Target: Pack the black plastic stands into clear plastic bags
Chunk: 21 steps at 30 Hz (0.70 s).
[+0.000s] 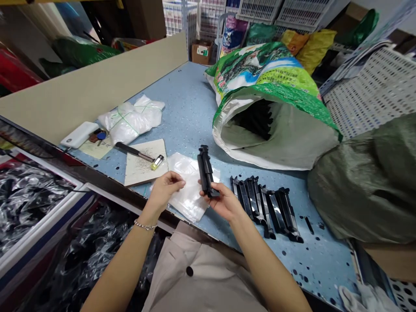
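Note:
My right hand (225, 203) is closed around the lower end of some long black plastic pieces (205, 171), held upright side by side above the blue table. My left hand (165, 190) hovers over the left edge of a stack of clear plastic bags (186, 203). Its thumb and forefinger are pinched together; whatever is between them, if anything, is too small to make out. Just right of my right hand, a row of similar black plastic pieces (264, 208) lies on the table. A hammer (139, 154) with a yellowish head rests on a board (143, 167) beyond my left hand.
A large green woven sack (276, 125) lies with its mouth facing me, black pieces inside. Wrapped white bundles (133, 117), a white power bank-like box (79, 135) and keys (99, 136) are at left. A dark green sack (367, 177) borders the right; bins of black bagged items (29, 195) stand lower left.

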Motion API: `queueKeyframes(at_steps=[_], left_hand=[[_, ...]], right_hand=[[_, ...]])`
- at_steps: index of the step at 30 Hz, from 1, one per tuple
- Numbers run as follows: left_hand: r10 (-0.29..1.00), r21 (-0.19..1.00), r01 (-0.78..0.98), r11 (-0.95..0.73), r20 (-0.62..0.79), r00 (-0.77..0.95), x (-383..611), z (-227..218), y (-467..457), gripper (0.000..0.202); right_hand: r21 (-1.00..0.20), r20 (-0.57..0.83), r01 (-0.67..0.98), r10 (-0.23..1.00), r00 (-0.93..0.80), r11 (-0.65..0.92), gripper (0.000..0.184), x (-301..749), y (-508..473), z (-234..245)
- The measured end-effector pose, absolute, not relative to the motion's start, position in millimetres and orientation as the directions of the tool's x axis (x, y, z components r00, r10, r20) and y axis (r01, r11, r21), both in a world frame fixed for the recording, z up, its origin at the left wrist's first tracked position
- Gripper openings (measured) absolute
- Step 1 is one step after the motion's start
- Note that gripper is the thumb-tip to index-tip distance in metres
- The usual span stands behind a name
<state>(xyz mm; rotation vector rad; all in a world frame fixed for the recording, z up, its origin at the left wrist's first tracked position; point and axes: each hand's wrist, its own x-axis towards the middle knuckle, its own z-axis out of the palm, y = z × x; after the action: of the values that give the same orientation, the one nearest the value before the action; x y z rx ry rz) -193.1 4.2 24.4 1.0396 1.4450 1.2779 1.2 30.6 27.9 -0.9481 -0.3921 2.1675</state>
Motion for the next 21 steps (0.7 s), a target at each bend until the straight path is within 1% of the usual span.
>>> queueKeyframes(at_steps=[1, 2, 3, 4, 5, 6, 7, 8, 9, 11, 12, 14, 16, 17, 18, 19, 20, 21], left_hand=[[0.97, 0.99, 0.139, 0.038, -0.003, -0.243, -199.9, 26.8, 0.8, 0.012], [0.968, 0.955, 0.293, -0.032, 0.103, -0.23, -205.7, 28.7, -2.6, 0.005], [0.964, 0.885, 0.456, -0.094, 0.196, -0.181, -210.1, 30.0, -5.6, 0.007], [0.96, 0.79, 0.597, -0.143, 0.258, -0.112, -212.8, 30.6, -7.8, 0.016], [0.957, 0.694, 0.699, -0.174, 0.286, -0.046, -214.0, 30.5, -9.1, 0.024], [0.957, 0.622, 0.76, -0.187, 0.289, -0.001, -214.0, 29.7, -9.3, 0.031], [0.96, 0.587, 0.788, -0.187, 0.281, 0.018, -213.3, 28.5, -8.5, 0.036], [0.963, 0.58, 0.795, -0.179, 0.269, 0.021, -212.5, 27.1, -7.0, 0.038], [0.966, 0.591, 0.789, -0.168, 0.259, 0.012, -211.9, 25.9, -5.2, 0.039], [0.971, 0.626, 0.766, -0.148, 0.241, -0.009, -212.1, 25.0, -2.5, 0.041], [0.972, 0.637, 0.758, -0.142, 0.235, -0.016, -212.5, 25.5, -2.8, 0.044], [0.974, 0.632, 0.759, -0.157, 0.226, 0.014, -212.0, 28.8, -8.4, 0.049], [0.968, 0.606, 0.762, -0.229, 0.226, 0.111, -206.7, 33.8, -21.1, 0.055], [0.957, 0.596, 0.751, -0.286, 0.224, 0.186, -201.8, 36.2, -29.4, 0.06], [0.938, 0.592, 0.727, -0.347, 0.221, 0.268, -195.6, 38.3, -38.1, 0.066], [0.915, 0.596, 0.697, -0.4, 0.211, 0.344, -188.6, 39.8, -46.6, 0.071], [0.895, 0.603, 0.67, -0.433, 0.196, 0.402, -181.5, 40.6, -54.3, 0.076], [0.883, 0.612, 0.655, -0.443, 0.172, 0.436, -175.1, 41.0, -60.7, 0.08]], right_hand=[[-0.535, -0.522, -0.499, 0.731, -0.439, -0.682, 0.021, 2.0, 33.7, 26.2], [-0.559, -0.524, -0.495, 0.746, -0.412, -0.666, 0.02, 3.4, 35.4, 25.6], [-0.593, -0.513, -0.488, 0.768, -0.383, -0.64, 0.019, 5.1, 35.4, 26.3], [-0.63, -0.489, -0.482, 0.793, -0.362, -0.609, 0.018, 7.2, 33.7, 28.2], [-0.658, -0.455, -0.48, 0.814, -0.361, -0.58, 0.02, 9.5, 30.2, 31.1], [-0.665, -0.418, -0.483, 0.82, -0.391, -0.569, 0.023, 11.9, 25.1, 34.4], [-0.645, -0.387, -0.486, 0.8, -0.458, -0.59, 0.029, 14.4, 18.7, 37.6], [-0.595, -0.372, -0.475, 0.746, -0.553, -0.649, 0.036, 16.8, 11.4, 39.9], [-0.519, -0.374, -0.442, 0.66, -0.652, -0.731, 0.041, 18.7, 3.9, 40.6], [-0.338, -0.41, -0.343, 0.465, -0.784, -0.876, 0.043, 20.6, -9.2, 35.9], [-0.255, -0.439, -0.308, 0.393, -0.808, -0.917, 0.041, 20.4, -13.6, 30.9], [-0.136, -0.477, -0.284, 0.314, -0.821, -0.949, 0.037, 18.4, -16.6, 18.6], [-0.1, -0.46, -0.294, 0.306, -0.833, -0.951, 0.039, 15.3, -13.0, 8.9], [-0.115, -0.447, -0.308, 0.326, -0.833, -0.945, 0.04, 13.3, -10.2, 6.5], [-0.157, -0.447, -0.334, 0.369, -0.815, -0.929, 0.039, 10.9, -7.7, 6.1], [-0.233, -0.463, -0.367, 0.434, -0.773, -0.901, 0.037, 7.8, -6.3, 7.5], [-0.347, -0.486, -0.384, 0.514, -0.707, -0.856, 0.034, 4.2, -6.5, 10.5], [-0.488, -0.499, -0.367, 0.598, -0.627, -0.792, 0.029, 0.1, -8.6, 14.7]])
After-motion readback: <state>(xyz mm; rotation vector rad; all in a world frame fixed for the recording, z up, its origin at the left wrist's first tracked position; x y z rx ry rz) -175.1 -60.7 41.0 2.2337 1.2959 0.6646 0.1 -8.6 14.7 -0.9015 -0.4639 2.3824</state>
